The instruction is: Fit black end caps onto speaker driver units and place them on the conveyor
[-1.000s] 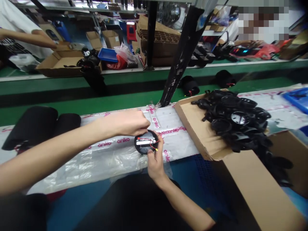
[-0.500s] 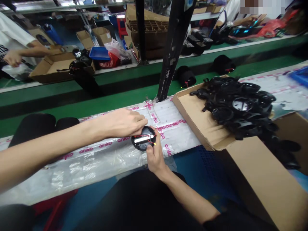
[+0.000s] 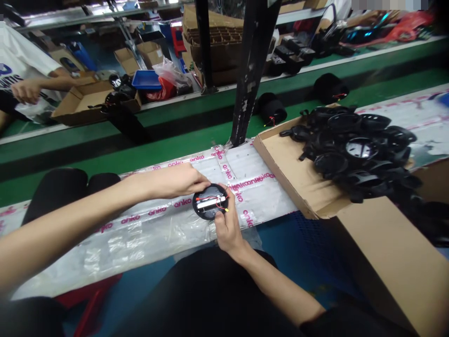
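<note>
Black, probably light and stiff, a round part over the bench, best held by its rim, clear of fragile-looking wires, is gripped by the right hand, the hold of the left hand unclear.

Note that your round part is smooth plastic with a low sheen. Your worktop wears creased, glossy clear film. To your right, the shallow tray is matt cardboard; the pile of parts in it looks like moulded plastic, partly glossy. The cylinders at your left look matt and cloth-like. The upright post ahead shows chipped, rough paint.
</note>
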### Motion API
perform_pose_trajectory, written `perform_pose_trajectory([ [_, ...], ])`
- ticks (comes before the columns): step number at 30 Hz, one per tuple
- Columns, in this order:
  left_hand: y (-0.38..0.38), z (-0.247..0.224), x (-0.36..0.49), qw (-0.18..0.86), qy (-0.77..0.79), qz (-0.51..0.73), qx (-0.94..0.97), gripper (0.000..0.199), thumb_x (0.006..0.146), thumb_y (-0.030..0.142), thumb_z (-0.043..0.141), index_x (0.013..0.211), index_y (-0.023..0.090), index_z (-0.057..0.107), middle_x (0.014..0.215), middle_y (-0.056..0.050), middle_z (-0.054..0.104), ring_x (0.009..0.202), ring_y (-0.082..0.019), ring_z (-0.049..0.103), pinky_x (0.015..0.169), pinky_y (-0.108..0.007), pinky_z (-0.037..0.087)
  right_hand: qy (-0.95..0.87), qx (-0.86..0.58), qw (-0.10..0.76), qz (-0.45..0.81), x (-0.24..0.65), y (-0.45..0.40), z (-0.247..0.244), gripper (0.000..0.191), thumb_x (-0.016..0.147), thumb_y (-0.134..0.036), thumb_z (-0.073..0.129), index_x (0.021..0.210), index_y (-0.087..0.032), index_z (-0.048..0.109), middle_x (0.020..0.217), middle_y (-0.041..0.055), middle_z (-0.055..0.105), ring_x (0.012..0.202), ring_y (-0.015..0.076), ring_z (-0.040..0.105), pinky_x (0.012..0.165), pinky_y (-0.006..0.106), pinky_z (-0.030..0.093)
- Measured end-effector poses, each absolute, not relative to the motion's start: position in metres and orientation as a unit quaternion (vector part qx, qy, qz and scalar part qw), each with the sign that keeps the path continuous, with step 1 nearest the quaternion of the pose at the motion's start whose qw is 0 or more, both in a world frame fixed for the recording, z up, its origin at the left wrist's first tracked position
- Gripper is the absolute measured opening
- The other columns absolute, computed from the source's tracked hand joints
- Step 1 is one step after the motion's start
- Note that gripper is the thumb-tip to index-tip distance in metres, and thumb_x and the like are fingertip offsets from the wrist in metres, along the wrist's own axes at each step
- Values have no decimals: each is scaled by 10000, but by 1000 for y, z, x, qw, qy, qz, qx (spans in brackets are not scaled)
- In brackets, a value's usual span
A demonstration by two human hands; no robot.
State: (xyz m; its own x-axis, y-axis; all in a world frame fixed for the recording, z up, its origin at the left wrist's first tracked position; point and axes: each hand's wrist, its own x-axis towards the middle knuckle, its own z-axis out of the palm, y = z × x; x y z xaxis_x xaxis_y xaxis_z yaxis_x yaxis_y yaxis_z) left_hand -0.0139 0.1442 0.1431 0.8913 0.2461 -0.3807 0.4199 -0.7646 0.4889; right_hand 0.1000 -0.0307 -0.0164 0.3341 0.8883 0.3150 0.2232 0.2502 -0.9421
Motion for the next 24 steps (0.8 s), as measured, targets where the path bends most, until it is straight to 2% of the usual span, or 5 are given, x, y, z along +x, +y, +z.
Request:
perform_pose_trajectory([
  [8,126,157,21,53,196,-220,954,263,923,210,643,691,142,745,578,-80,632,496,-195,528,593,-352,366,-542,-546,553,320,114,-36,-7,648,1086,-399,435,1672,-172,273,1687,212,438,1581,347,444,1299,613,387],
  [10,126,160,25,63,209,-208,954,256,908,206,639,676,147,732,568,-70,621,490,-192,518,589,-349,368,-547,-549,544,321,117,-37,-6,656,1089,-379,436,1684,-171,257,1708,210,418,1600,341,425,1312,609,374],
  [15,141,158,18,206,128,-163,956,327,984,268,572,689,189,689,579,-28,626,488,-156,469,580,-323,377,-554,-555,542,301,116,-38,-9,659,1100,-382,433,1704,-187,256,1716,189,434,1614,321,422,1319,583,385],
  [18,148,150,13,221,106,-129,961,313,990,289,601,704,192,679,573,-27,618,500,-165,470,609,-332,397,-552,-558,544,295,113,-37,-10,676,1095,-389,441,1711,-177,259,1716,191,442,1614,317,428,1320,573,389],
  [24,143,142,3,210,113,-107,965,292,1064,316,550,977,208,807,777,-65,788,594,-178,655,603,-289,439,-631,-517,447,366,168,-36,14,825,998,-419,668,1715,-205,321,1725,156,466,1597,329,461,1287,568,439],
])
